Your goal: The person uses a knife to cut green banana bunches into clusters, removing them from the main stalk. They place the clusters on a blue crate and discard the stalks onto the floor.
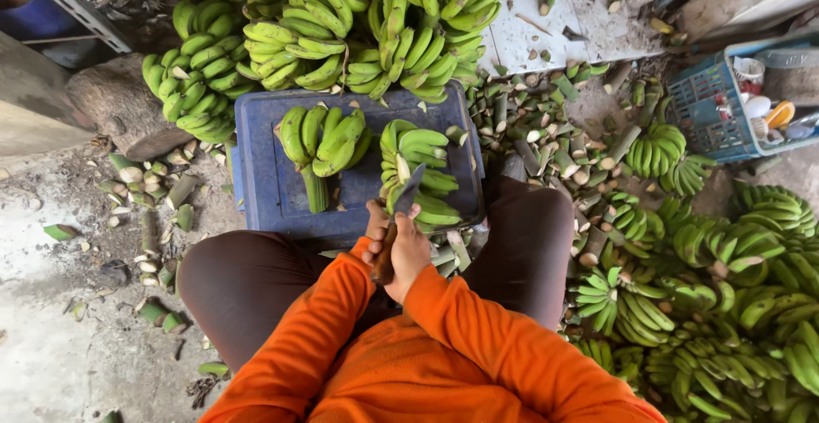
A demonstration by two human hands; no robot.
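Right hand (408, 257): fingers clenched round the wooden handle of a knife (397, 223), whose dark blade slants up and away from the knuckles.

Left hand (375, 228): tucked just beside the right, touching the handle; whether its fingers grip or only rest there cannot be told.

Banana hand (422, 176): green, unripe, curved fruit lying just beyond the fingertips on an upturned blue crate (264, 184), the blade tip against it.

Second banana bunch (324, 141): green, with a thick cut stalk, on the same crate, left of the fingers.

Blue basket (712, 103): far right of the fingers, holding small white and orange items, too small to tell.

Cut stalk pieces (554, 124): scattered on the ground beyond the fingers.
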